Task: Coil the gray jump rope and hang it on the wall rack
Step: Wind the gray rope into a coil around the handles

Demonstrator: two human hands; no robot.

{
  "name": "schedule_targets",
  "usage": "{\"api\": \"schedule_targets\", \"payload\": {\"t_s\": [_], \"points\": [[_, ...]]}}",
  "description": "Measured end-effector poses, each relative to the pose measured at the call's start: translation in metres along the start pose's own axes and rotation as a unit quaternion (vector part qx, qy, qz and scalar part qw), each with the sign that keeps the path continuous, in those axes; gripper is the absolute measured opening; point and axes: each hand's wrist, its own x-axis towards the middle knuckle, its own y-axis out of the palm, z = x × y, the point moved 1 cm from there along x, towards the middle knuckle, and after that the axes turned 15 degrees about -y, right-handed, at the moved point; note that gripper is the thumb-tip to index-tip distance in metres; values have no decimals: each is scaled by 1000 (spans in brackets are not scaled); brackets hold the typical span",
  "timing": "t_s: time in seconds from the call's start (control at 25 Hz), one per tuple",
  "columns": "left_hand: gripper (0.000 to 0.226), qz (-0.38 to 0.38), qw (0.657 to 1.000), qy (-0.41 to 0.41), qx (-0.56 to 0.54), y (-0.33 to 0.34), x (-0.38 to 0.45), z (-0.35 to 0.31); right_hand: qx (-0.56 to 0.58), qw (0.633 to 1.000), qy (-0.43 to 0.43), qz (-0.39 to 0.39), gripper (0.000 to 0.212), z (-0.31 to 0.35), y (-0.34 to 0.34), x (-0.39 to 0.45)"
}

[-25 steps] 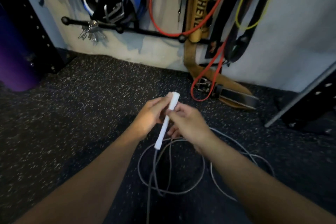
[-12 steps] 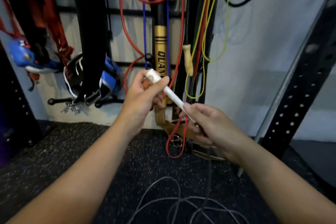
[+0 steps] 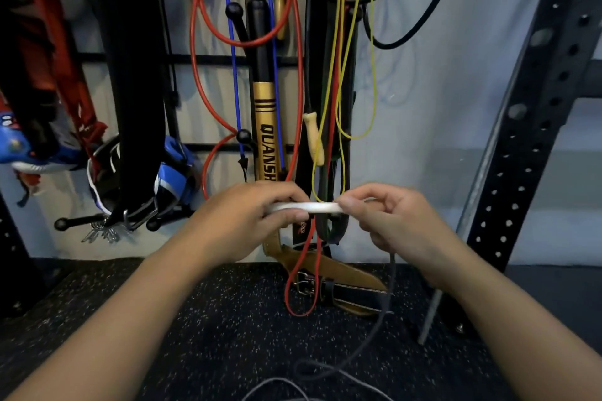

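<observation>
Both hands hold the white handle of the gray jump rope level in front of the wall. My left hand grips its left end; my right hand pinches its right end. The gray cord drops from under my right hand and trails in loops on the speckled black floor. The black wall rack with ball-tipped pegs stands behind the hands, crowded with hanging gear.
Red, blue, yellow and black ropes and bands hang on the rack, with a gold-and-black bat and blue gloves. A leather belt lies at the wall's foot. A perforated black upright stands right.
The view has risen from the floor to the wall rack. Both hands lifted the white handle and turned it from upright to level; the cord now hangs from the right hand.
</observation>
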Motion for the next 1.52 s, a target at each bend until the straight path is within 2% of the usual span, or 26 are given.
{"api": "schedule_targets", "payload": {"t_s": [0.08,0.16,0.2,0.28,0.36,0.48,0.56,0.64,0.88,1.04,1.08,1.12,1.16,1.24,1.28,1.32,1.36,1.44,1.52], "points": [[18,-9,995,-31,-99,-5,3,8,17,1000,22,-14,29,0,-11,0],[18,-36,964,-91,-248,-7,3,12,22,998,27,-47,36,-2,-18,-2],[20,-47,927,-127,-350,-6,3,10,31,997,29,-64,39,-4,-17,-3],[25,-50,827,-177,-531,1,5,0,54,995,35,-73,45,-6,-8,-4],[27,-50,752,-206,-624,10,11,-12,66,996,40,-45,47,-6,6,-5],[32,-34,687,-262,-677,25,17,-34,81,996,44,-10,48,-2,28,-3],[30,-19,646,-259,-718,32,17,-42,134,990,51,-16,55,-1,37,0],[28,-28,626,-246,-739,34,15,-43,167,984,60,-27,60,-1,39,3],[21,-36,622,-223,-750,30,11,-44,178,983,4,-37,27,-3,37,5],[16,-23,606,-239,-758,31,8,-42,222,971,12,-83,28,-6,33,6],[16,-21,612,-252,-750,30,6,-43,228,969,15,-89,29,-6,30,7],[21,-30,635,-271,-722,28,6,-43,216,972,19,-90,29,-6,26,7],[33,-56,683,-295,-666,26,5,-43,191,978,21,-83,29,-5,21,8],[76,-171,807,-324,-463,16,3,-38,120,992,15,-45,30,-4,11,9],[90,-242,857,-288,-353,8,1,-36,83,996,10,-23,31,-3,8,9],[89,-286,900,-216,-246,-1,1,-36,51,999,4,-2,31,-3,5,9],[76,-280,937,-134,-158,-10,2,-40,24,1000,-2,17,31,-2,3,9],[48,-137,988,-46,-59,-18,8,-46,-18,998,-25,54,29,0,3,9],[33,0,996,-36,-79,-15,9,-51,-46,994,-49,84,23,3,5,10]]}}
